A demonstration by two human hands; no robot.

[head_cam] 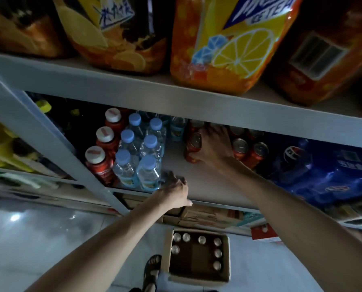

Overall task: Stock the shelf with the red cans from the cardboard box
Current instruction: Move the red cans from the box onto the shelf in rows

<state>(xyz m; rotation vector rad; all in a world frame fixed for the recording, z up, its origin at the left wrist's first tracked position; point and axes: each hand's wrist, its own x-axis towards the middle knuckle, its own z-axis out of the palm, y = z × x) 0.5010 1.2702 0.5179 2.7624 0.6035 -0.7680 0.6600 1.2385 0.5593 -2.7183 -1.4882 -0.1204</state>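
Forearms extend from the lower frame edge toward the middle shelf. The right hand is clamped on a red can, fingers curled over its far side. The can sits tilted at the left end of the shelved red cans, just beside them. The left hand rests at the shelf's front edge beside the water bottles. Its fingers are blurred, so whether they are apart or gripping anything cannot be told.

Remaining stock stands in the cardboard box on the floor below, with several can tops visible.

Hazards:
- Releasing the can while tilted may topple it against its neighbours, knocking the row over.
- The low upper shelf board limits clearance, so lifting the wrist risks a knock and a loosened grip.
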